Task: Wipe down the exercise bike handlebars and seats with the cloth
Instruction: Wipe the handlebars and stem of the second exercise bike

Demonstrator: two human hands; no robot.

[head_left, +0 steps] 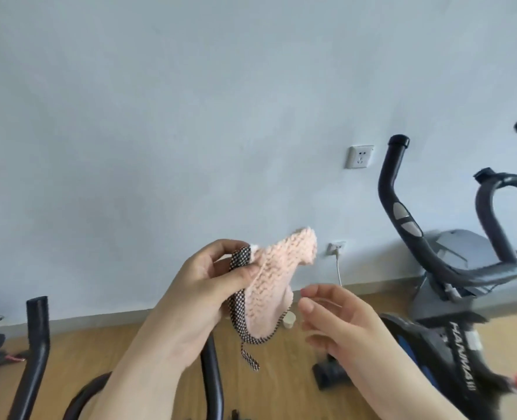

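"Near centre, who has the fluffy pink cloth with checked trim?"

"Left hand pinches it, raised, probably to regather it. Right hand hovers open at four o'clock, just beside. Black tubular handlebars at seven o'clock are untouched."

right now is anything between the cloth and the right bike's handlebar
Nothing visible. The left hand holds the cloth up in open air; the handlebar stands to its right. The open right hand sits lower, off that path.
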